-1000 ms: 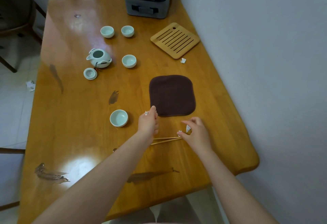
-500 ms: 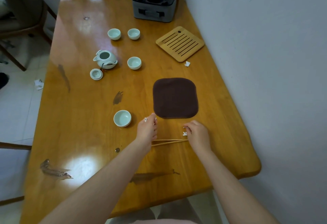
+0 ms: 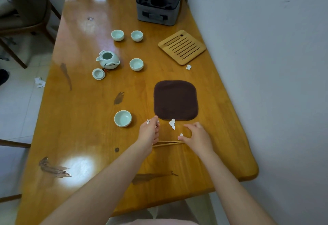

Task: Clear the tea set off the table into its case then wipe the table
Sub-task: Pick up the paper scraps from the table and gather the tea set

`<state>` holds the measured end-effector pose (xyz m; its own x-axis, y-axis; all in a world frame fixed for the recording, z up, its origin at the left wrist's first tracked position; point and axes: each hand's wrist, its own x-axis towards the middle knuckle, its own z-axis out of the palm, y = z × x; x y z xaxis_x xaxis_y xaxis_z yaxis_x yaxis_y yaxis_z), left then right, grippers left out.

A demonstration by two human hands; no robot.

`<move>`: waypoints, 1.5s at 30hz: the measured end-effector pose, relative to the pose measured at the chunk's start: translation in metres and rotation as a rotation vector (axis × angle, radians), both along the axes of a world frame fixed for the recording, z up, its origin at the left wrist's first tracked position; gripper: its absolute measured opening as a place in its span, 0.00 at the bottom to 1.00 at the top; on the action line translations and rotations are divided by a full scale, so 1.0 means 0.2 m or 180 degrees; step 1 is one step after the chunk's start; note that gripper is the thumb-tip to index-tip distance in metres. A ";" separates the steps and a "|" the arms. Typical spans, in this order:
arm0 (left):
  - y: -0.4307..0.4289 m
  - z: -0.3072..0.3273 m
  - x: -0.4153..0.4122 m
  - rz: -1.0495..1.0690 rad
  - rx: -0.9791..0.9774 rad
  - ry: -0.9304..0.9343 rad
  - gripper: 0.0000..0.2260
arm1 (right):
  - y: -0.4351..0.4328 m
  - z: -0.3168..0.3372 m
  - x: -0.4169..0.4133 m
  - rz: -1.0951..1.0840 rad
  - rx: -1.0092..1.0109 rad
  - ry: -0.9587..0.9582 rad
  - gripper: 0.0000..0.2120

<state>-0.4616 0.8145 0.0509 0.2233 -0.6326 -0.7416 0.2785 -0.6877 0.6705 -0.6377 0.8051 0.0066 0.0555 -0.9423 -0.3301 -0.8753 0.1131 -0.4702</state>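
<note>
The open grey case [image 3: 156, 16] stands at the table's far end. Three celadon cups [image 3: 117, 35] [image 3: 136, 35] [image 3: 136, 64] sit mid-table, beside a teapot [image 3: 108, 60] and its lid [image 3: 98, 73]. A fourth cup [image 3: 122, 118] is close to my left hand [image 3: 148, 133]. That hand rests over the left end of the bamboo tongs [image 3: 168, 143], fingers relaxed. My right hand [image 3: 197, 137] hovers at the tongs' right end with fingers loosely spread and holds nothing. A white paper scrap [image 3: 172, 124] lies between my hands, by the brown cloth [image 3: 175, 100].
A slatted bamboo tray [image 3: 182, 47] lies near the wall with another paper scrap [image 3: 188, 67] beside it. Dark smears mark the wooden table [image 3: 79, 118]. A chair [image 3: 21, 20] stands at the far left. The wall runs along the table's right edge.
My right hand has let go of the white scrap it pinched, and the scrap now lies by the cloth's front edge. The left hand has barely moved.
</note>
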 end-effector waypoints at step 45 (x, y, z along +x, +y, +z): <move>0.05 0.01 -0.30 -0.0596 -0.0060 0.0041 0.11 | 0.38 0.00 -0.43 -0.0876 -0.0542 -0.0701 0.04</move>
<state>-0.5214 0.8243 0.0537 0.0910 -0.6760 -0.7312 0.1555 -0.7156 0.6810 -0.7233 0.8814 0.0069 -0.1549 -0.9721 -0.1762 -0.6991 0.2338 -0.6757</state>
